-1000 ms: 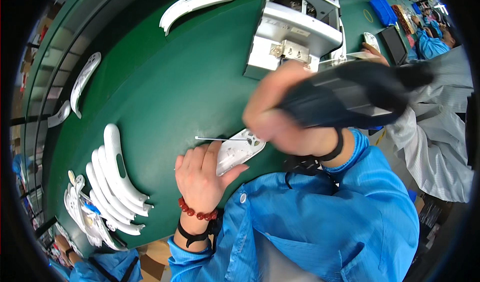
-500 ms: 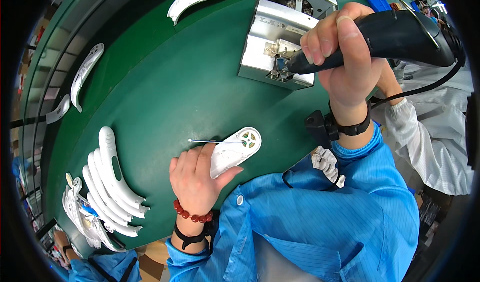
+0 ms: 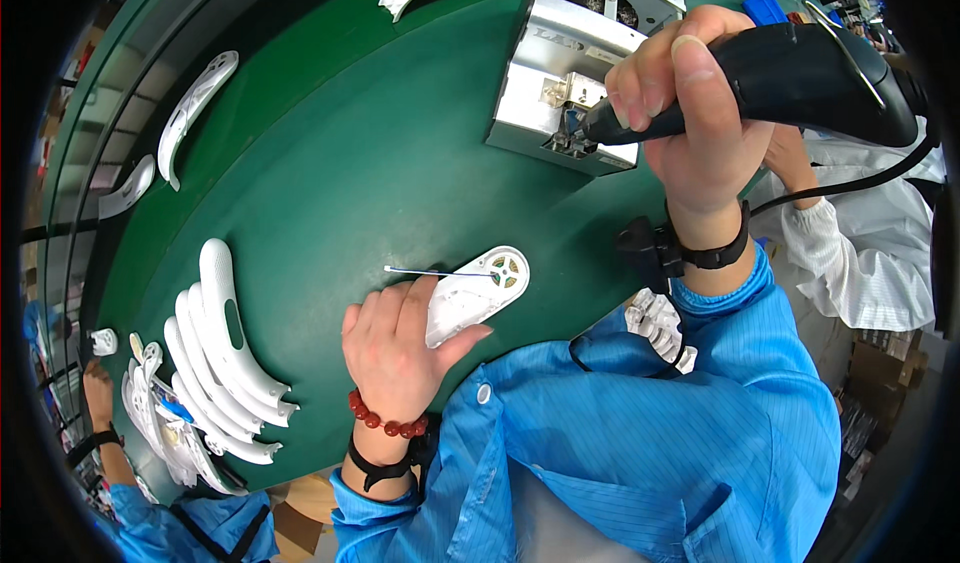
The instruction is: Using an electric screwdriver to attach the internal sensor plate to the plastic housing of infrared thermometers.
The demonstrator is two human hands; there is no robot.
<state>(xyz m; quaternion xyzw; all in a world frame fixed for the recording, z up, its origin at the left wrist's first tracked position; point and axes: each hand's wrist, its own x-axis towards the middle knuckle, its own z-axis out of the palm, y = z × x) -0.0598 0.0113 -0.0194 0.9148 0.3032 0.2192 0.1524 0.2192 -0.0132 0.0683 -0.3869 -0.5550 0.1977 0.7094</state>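
Observation:
My right hand [image 3: 700,103] is wrapped round a black electric screwdriver [image 3: 800,83], its cable trailing off to the right. The screwdriver's tip is at the front outlet of a silver metal screw feeder box [image 3: 520,113]; whether a screw is on the bit is too small to tell. On the green table, my left hand [image 3: 400,335] grips a white plastic shell half [image 3: 458,308], thumb along the near side and fingers at the far edge. A round speaker-like part [image 3: 505,273] sits in the shell's wide end, and a thin wire [image 3: 420,271] runs from it past my fingers.
Several white curved shells [image 3: 215,303] lie stacked at left, beside a pile of white parts [image 3: 150,413]. More shells [image 3: 195,113] lie on the far green strip. A co-worker's hand [image 3: 97,393] is near a small white part [image 3: 104,342]; another person's white sleeve [image 3: 830,253] is at right.
Shells on the far strip have shifted right and farther away. The co-worker's hand at left has moved forward, by a small white part. My hands keep nearly the same positions.

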